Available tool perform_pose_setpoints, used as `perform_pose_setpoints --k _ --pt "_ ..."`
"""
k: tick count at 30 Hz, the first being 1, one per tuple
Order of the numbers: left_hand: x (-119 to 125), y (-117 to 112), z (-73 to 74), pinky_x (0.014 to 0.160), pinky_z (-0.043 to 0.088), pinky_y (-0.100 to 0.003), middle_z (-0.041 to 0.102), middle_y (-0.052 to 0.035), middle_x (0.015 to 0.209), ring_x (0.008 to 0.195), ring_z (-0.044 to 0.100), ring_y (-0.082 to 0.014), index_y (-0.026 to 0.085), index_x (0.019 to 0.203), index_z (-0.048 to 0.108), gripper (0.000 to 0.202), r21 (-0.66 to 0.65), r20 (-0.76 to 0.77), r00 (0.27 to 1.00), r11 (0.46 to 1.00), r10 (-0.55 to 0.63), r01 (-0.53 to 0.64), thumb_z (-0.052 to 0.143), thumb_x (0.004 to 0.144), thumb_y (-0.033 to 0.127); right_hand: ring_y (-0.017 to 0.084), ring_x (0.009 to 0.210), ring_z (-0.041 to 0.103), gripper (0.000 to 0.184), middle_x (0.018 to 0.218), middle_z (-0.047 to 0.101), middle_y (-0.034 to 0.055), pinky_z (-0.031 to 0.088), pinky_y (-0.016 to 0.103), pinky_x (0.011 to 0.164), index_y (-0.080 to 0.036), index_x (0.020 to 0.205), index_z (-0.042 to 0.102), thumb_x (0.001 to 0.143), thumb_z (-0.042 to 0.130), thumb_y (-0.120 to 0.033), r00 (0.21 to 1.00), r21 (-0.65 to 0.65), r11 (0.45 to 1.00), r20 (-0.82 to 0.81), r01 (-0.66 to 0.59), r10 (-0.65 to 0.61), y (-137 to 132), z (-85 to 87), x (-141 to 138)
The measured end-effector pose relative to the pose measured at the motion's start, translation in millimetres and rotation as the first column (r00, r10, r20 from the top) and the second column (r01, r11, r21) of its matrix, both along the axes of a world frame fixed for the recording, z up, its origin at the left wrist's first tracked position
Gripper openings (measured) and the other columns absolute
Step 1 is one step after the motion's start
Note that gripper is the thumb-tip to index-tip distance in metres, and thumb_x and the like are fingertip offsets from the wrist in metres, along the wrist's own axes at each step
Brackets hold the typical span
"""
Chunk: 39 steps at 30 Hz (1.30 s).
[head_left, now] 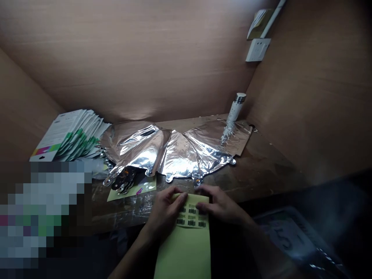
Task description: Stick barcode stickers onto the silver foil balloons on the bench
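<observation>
Yellow-green paper sheet point(183, 252), one, long axis running roughly straight away from the person, far end resting on the table edge and near end hanging down off it. Printed barcode labels point(192, 217) on its far part: six readable in two rows of three, others possibly under the fingers (can't count those). Narrow grip, both hands on that far end: left hand point(165, 209) curled over the sheet's left edge, right hand point(217, 203) over its right corner, fingers bent down on the paper.

Past the hands, on a scuffed wooden table point(255, 166): a second yellow-green sheet point(147, 190) with one small pink mark point(139, 190), lying flat. Small heap of black and silver discs point(124, 180) at its far edge, count unclear, partly in the mouth of one crumpled silver foil balloon point(177, 153), with a lobed, tabbed outline. Left of that, one fanned stack of white-and-green printed cards point(72, 135). Far right, one white bottle point(234, 112) with a metal cap, tilted, standing on the foil.

Wood-panel walls point(130, 50) on three sides, one white wall socket point(258, 50) high up on the right.
</observation>
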<state>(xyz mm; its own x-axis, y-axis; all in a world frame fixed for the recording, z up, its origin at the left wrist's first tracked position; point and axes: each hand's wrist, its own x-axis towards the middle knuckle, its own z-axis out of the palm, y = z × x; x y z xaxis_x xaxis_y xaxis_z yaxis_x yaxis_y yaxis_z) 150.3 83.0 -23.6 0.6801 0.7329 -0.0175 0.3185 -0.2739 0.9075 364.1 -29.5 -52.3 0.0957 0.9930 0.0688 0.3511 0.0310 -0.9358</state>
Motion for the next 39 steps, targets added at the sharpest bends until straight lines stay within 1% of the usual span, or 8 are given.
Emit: perform_pose_setpoints --k 5,8,11,17,24,29,32,39 --pt "103.5 33.8 12.9 0.081 0.047 -0.029 0.069 -0.0068 0.094 0.088 0.063 -0.0195 0.016 0.092 0.068 0.023 0.242 0.075 0.990 0.965 -0.121 0.100 0.063 0.090 0.039 0.011 0.068 0.049 0.039 0.075 0.055 0.0008 0.038 0.021 0.059 -0.012 0.083 0.061 0.094 0.062 -0.050 0.937 -0.141 0.987 -0.327 0.079 -0.122 -60.7 -11.4 22.2" --pt "172.6 57.5 2.5 0.082 0.044 -0.032 0.066 -0.0100 0.099 0.096 0.059 -0.0245 0.016 0.088 0.067 0.031 0.470 -0.152 0.972 0.852 -0.179 0.231 0.076 0.078 0.044 0.012 0.068 0.049 0.037 0.074 0.055 0.0008 0.036 0.021 0.059 -0.012 0.082 0.060 0.092 0.065 -0.048 0.922 -0.196 0.981 -0.381 -0.003 -0.073 -86.7 -10.5 42.5" --pt "215.6 78.6 -12.1 0.070 0.041 -0.030 0.064 -0.0087 0.084 0.083 0.057 -0.0240 0.015 0.074 0.067 0.036 0.425 -0.385 0.881 0.794 -0.275 0.434 0.083 0.066 0.046 0.012 0.069 0.049 0.036 0.074 0.055 0.0009 0.036 0.021 0.060 -0.012 0.081 0.062 0.092 0.066 -0.046 0.933 -0.179 0.983 -0.344 0.043 -0.104 -104.3 -13.6 54.6" --pt "225.1 104.8 -11.1 0.057 0.032 -0.026 0.055 -0.0006 0.060 0.058 0.047 -0.0136 0.014 0.067 0.065 0.033 0.301 -0.451 0.818 0.802 -0.356 0.515 0.060 0.084 0.041 0.014 0.072 0.054 0.035 0.076 0.058 0.0020 0.042 0.024 0.066 -0.014 0.083 0.063 0.096 0.060 -0.046 0.947 -0.052 0.993 -0.298 0.109 -0.120 -108.0 -14.5 75.1" --pt "215.2 92.7 9.6 0.057 0.040 -0.027 0.061 -0.0051 0.068 0.061 0.054 -0.0165 0.012 0.078 0.065 0.036 0.349 -0.490 0.814 0.785 -0.312 0.511 0.046 0.092 0.039 0.031 0.136 0.045 0.030 0.145 0.051 0.0132 0.038 0.050 0.111 -0.015 0.076 0.069 0.097 0.057 -0.033 0.927 0.254 0.966 0.350 0.041 -0.132 -38.4 -1.0 104.1" --pt "236.1 49.4 5.9 0.089 0.047 -0.037 0.060 -0.0176 0.119 0.108 0.056 -0.0294 0.012 0.112 0.063 0.042 0.604 -0.504 0.819 0.567 -0.274 0.561 0.072 0.080 0.037 0.024 0.115 0.061 0.021 0.112 0.071 0.0085 0.037 0.046 0.111 -0.017 0.076 0.071 0.092 0.061 -0.025 0.919 0.256 0.964 0.392 -0.068 -0.040 -28.4 -18.3 113.9" --pt "263.7 25.6 -2.5 0.099 0.044 -0.043 0.063 -0.0215 0.113 0.117 0.055 -0.0340 0.010 0.099 0.069 0.021 0.615 -0.584 0.760 0.455 -0.286 0.644 0.066 0.084 0.024 0.018 0.090 0.061 0.026 0.082 0.068 0.0021 0.042 0.037 0.101 -0.016 0.068 0.065 0.092 0.058 -0.023 0.960 0.292 0.956 0.269 -0.005 -0.077 -36.6 -24.9 109.6" --pt "288.9 22.4 8.6 0.075 0.047 -0.038 0.066 -0.0170 0.073 0.078 0.065 -0.0280 0.009 0.069 0.068 0.016 0.548 -0.582 0.773 0.581 -0.253 0.603 0.060 0.082 0.014 0.010 0.061 0.041 0.041 0.062 0.045 -0.0025 0.035 0.022 0.061 -0.014 0.058 0.046 0.093 0.054 -0.032 0.986 0.194 0.972 0.070 0.135 -0.151 -40.0 -32.1 110.5"
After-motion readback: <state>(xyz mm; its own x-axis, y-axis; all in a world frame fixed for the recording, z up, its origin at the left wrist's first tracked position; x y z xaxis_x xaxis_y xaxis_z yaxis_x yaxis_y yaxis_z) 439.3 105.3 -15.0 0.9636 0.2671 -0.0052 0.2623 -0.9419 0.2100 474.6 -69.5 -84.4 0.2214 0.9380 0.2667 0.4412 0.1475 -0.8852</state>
